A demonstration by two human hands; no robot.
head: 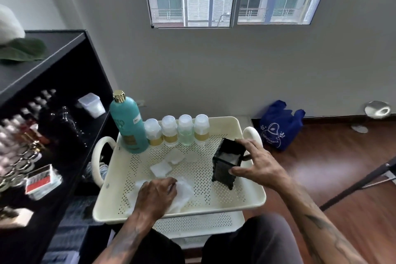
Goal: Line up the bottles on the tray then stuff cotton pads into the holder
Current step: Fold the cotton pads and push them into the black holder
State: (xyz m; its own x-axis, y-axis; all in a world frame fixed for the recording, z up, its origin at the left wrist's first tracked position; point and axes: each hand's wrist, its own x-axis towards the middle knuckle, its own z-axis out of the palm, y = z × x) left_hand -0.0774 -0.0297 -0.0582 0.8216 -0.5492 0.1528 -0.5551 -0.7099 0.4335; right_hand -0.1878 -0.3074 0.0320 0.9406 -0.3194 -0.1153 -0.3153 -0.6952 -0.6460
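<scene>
On the cream tray [252, 195], bottles [169, 130] line its twelve o'clock edge while the right hand [257, 167] steadies the black holder [227, 165] at three o'clock, the left hand [156, 195] gathering cotton pads [184, 193] at seven, likely to stuff them in.

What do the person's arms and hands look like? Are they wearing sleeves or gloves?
No sleeves and no gloves: both forearms are bare. The left hand and right hand wear no rings or watch that I can see. Dark tattoo lines run along both forearms.
</scene>
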